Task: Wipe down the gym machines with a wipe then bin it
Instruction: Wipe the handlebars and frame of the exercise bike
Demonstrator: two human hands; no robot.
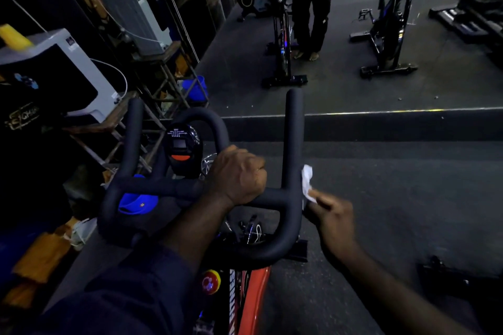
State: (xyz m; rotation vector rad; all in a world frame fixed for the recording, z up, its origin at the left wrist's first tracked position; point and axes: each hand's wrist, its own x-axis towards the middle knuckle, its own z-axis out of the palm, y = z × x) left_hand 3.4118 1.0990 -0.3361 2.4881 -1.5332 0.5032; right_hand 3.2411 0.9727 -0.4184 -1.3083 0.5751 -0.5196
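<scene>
1. Wipe (307, 182) is sitting white and crumpled against the outer side of the handlebar's (295, 130) right upright prong, low down near the bend.
2. Right hand (336, 220) is pinching the wipe's lower end between fingertips and thumb and pressing it onto the black grip. The hand is blurred, so finer detail is hard to tell.
3. Left hand (238, 174) is curling tight round the crossbar, just right of the small console (182, 149), and looks to be steadying the bike (255, 302).
4. Judging by this, the wiping step is under way on this bike, and binning is coming much later.
5. Next move is calling for a firm slide of the wipe along the prong, wrapping round the tube to catch its inner side, with the left hand bracing.
</scene>
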